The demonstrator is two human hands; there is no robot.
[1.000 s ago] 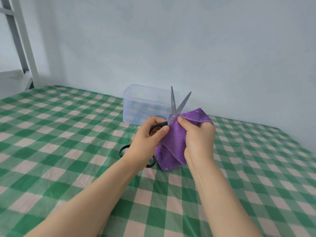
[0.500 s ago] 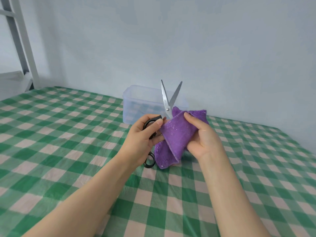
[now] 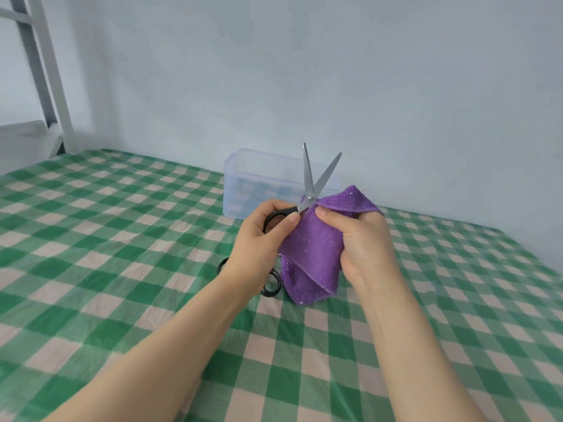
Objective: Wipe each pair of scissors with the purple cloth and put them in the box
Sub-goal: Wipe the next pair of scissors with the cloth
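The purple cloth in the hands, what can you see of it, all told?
The purple cloth looks like soft, nubby terry, folded, with a stitched edge and pale specks. The right hand grips it, thumb in front, held beside the pivot of the open scissors. Its lower corner hangs toward the checked table cover.

Box (image 3: 240, 190) seemingly open-topped, wall (image 3: 365, 86) close behind, second scissors (image 3: 270, 295) lying in front

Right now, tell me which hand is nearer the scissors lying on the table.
Left. The left hand, gripping the raised scissors, is just above the lying scissors; the right hand, holding the purple cloth, sits farther right.
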